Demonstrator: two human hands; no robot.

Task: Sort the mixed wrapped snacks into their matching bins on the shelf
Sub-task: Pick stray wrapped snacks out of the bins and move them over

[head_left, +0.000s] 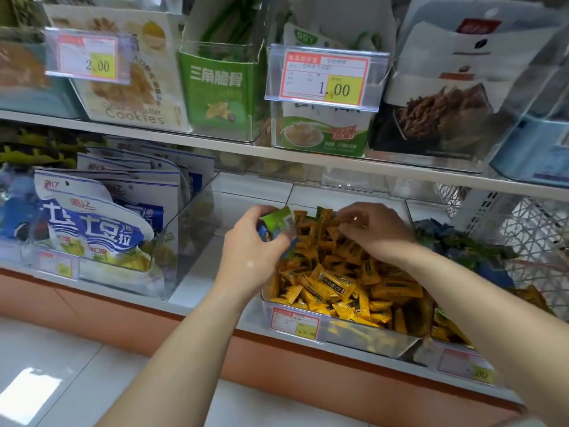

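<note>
While our left hand grips green-blue snacks at the left edge of the bin, bare shelf lies alongside. Our right hand curls into yellow snacks; we cannot tell its hold.

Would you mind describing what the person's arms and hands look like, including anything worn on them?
The left forearm and right forearm are bare to the frame's edge, with no sleeves in view. The left hand and right hand are bare too: no gloves, rings, watch or bracelet show.
</note>
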